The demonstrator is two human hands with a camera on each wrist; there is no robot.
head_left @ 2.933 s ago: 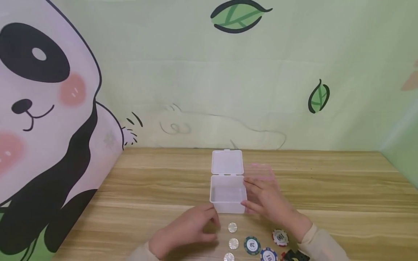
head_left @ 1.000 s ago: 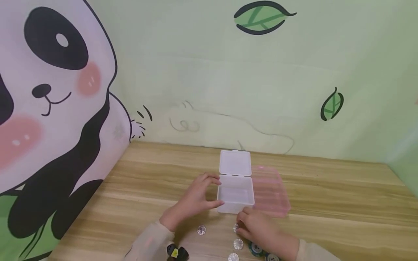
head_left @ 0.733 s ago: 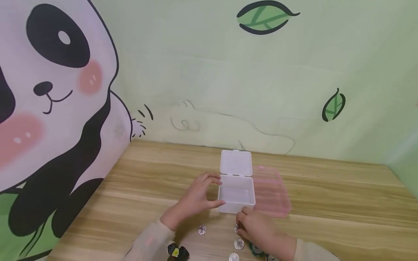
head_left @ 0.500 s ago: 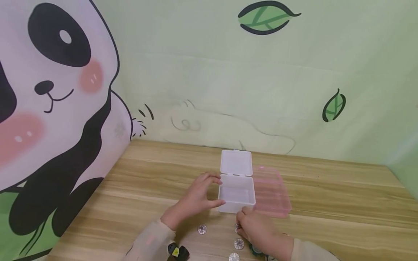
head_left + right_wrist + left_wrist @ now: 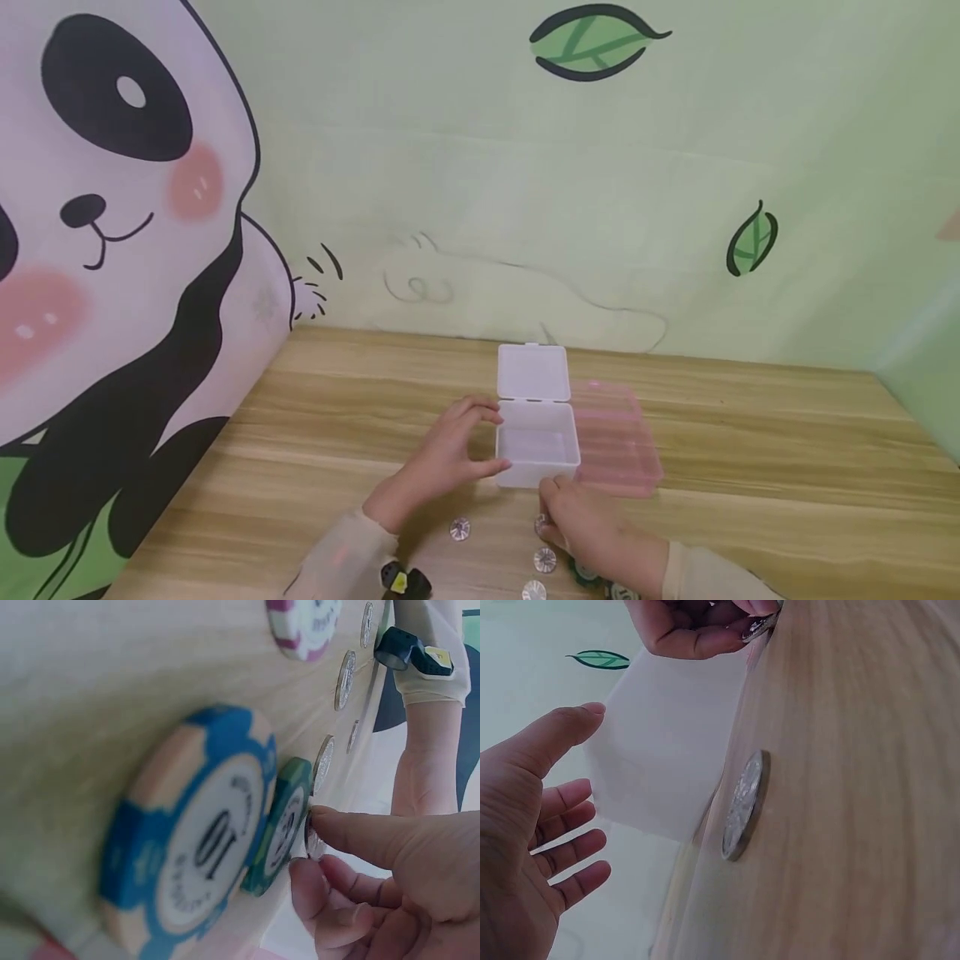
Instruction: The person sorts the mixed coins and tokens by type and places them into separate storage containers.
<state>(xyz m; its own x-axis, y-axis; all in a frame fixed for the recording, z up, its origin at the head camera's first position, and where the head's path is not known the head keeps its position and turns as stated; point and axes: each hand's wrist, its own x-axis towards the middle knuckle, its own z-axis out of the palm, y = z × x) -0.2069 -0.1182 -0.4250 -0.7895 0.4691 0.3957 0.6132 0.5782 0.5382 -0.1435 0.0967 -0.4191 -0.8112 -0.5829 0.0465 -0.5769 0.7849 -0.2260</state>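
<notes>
A small white plastic box [image 5: 525, 473] stands on the table with its hinged lid [image 5: 534, 372] tipped back. At its left side is my left hand [image 5: 450, 454], thumb and fingers spread, fingertips right at the wall. My right hand [image 5: 588, 521] is low in front of the box, pinching a silver coin [image 5: 315, 838] between thumb and fingers; from the head, fingers cover most of it. Nearer me lie two more silver coins, one [image 5: 545, 560] behind the other [image 5: 534, 591]. Another coin [image 5: 460, 529] lies alone below the left hand.
To the right of the white box is a translucent pink box [image 5: 618, 450]. Poker chips lie by the right forearm, among them a green one [image 5: 283, 829], a blue one [image 5: 206, 840] and a pink-edged one [image 5: 306, 626]. A black wrist camera [image 5: 405, 579] sits at my left sleeve.
From the earliest frame, the right hand has left the box's right side and now pinches a coin. The left hand has moved to the box's left side; a coin now lies below it.
</notes>
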